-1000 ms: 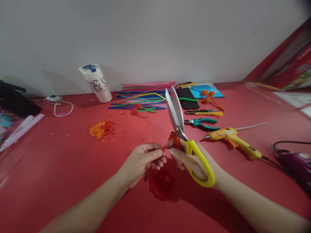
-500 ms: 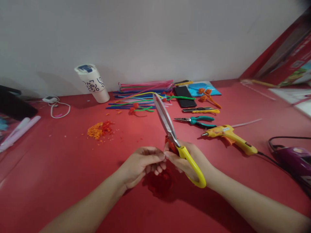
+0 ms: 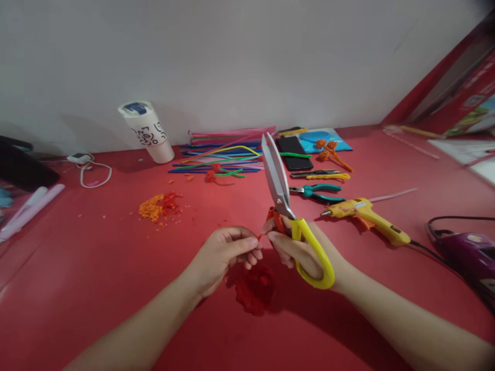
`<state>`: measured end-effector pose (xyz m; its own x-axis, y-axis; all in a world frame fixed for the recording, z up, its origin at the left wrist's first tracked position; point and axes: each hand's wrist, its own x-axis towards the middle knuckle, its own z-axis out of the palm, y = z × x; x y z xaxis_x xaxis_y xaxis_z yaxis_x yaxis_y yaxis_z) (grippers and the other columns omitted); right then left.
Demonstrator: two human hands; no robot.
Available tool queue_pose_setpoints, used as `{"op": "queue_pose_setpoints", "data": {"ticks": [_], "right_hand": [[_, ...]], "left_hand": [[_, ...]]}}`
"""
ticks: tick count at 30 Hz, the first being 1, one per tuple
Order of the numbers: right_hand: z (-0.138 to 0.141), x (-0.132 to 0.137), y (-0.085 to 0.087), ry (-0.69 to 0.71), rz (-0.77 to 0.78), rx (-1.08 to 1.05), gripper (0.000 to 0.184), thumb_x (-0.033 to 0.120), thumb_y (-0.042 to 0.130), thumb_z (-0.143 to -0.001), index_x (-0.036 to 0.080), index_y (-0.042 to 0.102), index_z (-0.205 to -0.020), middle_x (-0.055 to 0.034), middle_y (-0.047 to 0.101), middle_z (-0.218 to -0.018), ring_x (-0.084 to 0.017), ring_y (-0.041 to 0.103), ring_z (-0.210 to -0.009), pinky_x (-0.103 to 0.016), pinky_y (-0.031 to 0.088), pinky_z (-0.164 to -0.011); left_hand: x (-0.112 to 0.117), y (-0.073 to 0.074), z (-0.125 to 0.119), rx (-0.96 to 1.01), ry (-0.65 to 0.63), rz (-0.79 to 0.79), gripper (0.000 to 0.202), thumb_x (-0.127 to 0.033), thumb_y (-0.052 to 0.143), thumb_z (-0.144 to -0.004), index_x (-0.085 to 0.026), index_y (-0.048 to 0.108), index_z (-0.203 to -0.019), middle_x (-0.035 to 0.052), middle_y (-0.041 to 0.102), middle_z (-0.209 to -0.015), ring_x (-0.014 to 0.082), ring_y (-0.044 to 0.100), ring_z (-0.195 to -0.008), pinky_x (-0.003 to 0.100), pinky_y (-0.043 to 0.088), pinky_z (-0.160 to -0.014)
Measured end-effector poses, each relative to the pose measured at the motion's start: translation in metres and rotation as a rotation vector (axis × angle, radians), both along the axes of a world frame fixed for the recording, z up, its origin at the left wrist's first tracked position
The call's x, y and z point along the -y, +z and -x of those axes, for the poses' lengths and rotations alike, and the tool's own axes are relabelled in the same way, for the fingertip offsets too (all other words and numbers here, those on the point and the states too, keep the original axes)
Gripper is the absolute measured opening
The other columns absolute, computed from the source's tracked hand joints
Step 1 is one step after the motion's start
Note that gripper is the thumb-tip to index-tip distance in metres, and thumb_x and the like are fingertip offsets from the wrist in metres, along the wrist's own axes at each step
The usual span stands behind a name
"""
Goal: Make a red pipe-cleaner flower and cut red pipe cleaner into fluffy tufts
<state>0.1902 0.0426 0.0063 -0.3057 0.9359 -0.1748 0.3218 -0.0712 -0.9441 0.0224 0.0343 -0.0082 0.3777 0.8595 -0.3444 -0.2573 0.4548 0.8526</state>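
Observation:
My left hand (image 3: 228, 250) is closed in a pinch on a small red piece (image 3: 259, 237), like a bit of fuzzy stem. Close beside it, my right hand (image 3: 301, 247) grips scissors (image 3: 277, 175) with a yellow handle, blades together and pointing up and away. An orange-red part (image 3: 277, 220) shows between those fingers and the scissors; I cannot tell whether it belongs to them. Right fingertips almost meet the left ones at the red piece. On the table below both hands lies a dark red fuzzy heap (image 3: 256, 293).
Orange and red clippings (image 3: 157, 207) lie at left, near a white tumbler (image 3: 149, 134). Behind are colored pipe cleaners (image 3: 224, 149), a black phone (image 3: 296, 161) and orange fuzzy stems (image 3: 334, 154). Green-handled pliers (image 3: 323, 191) and a yellow glue gun (image 3: 367, 219) with a cord lie at right.
My right hand has moved slightly right and up with the scissors, which stand more upright. My fingertips have drawn apart a little, and the small red piece now shows between them.

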Motion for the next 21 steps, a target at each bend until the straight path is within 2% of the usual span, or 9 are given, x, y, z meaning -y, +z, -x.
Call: {"op": "queue_pose_setpoints", "data": {"ticks": [6, 9, 13, 17, 21], "right_hand": [[-0.002, -0.001, -0.012, -0.014, 0.076, -0.026, 0.023, 0.043, 0.050, -0.075, 0.020, 0.048, -0.077, 0.0107, 0.036, -0.040, -0.007, 0.035, -0.032, -0.018, 0.029, -0.033], [0.001, 0.001, -0.007, -0.001, 0.097, -0.002, 0.018, 0.037, 0.052, -0.073, 0.020, 0.047, -0.071, 0.0108, 0.036, -0.039, -0.006, 0.034, -0.032, -0.016, 0.029, -0.032], [-0.002, 0.000, 0.004, -0.058, 0.084, 0.084, 0.013, 0.032, 0.051, -0.071, 0.020, 0.047, -0.068, 0.0106, 0.035, -0.038, -0.005, 0.034, -0.031, -0.016, 0.028, -0.032], [-0.008, -0.001, -0.005, -0.026, 0.068, 0.041, 0.017, 0.036, 0.049, -0.075, 0.019, 0.050, -0.076, 0.0103, 0.037, -0.040, -0.005, 0.034, -0.031, -0.016, 0.028, -0.031], [-0.009, 0.000, -0.019, 0.060, 0.020, -0.033, 0.018, 0.037, 0.048, -0.077, 0.019, 0.050, -0.078, 0.0095, 0.040, -0.044, -0.004, 0.034, -0.032, -0.015, 0.029, -0.031]], "left_hand": [[0.000, 0.000, -0.001, -0.085, -0.033, -0.047, 0.012, -0.024, 0.063, -0.071, -0.013, 0.062, -0.069, 0.0015, 0.062, -0.060, 0.0076, 0.054, -0.053, 0.018, 0.041, -0.051], [0.000, 0.001, -0.003, -0.127, -0.048, -0.076, 0.012, -0.024, 0.063, -0.071, -0.012, 0.062, -0.068, 0.0006, 0.061, -0.059, 0.0073, 0.053, -0.052, 0.019, 0.041, -0.052], [-0.001, 0.001, -0.003, -0.169, -0.006, -0.104, 0.011, -0.024, 0.064, -0.070, -0.013, 0.062, -0.068, 0.0013, 0.062, -0.060, 0.0079, 0.053, -0.054, 0.019, 0.042, -0.052], [0.000, 0.000, -0.003, -0.067, -0.036, -0.073, 0.014, -0.025, 0.061, -0.073, -0.012, 0.065, -0.073, 0.0052, 0.066, -0.068, 0.0088, 0.055, -0.056, 0.020, 0.043, -0.053], [0.002, 0.001, -0.003, 0.043, -0.099, 0.041, 0.011, -0.021, 0.062, -0.073, -0.011, 0.066, -0.073, 0.0046, 0.066, -0.065, 0.0075, 0.055, -0.053, 0.018, 0.042, -0.050]]}}
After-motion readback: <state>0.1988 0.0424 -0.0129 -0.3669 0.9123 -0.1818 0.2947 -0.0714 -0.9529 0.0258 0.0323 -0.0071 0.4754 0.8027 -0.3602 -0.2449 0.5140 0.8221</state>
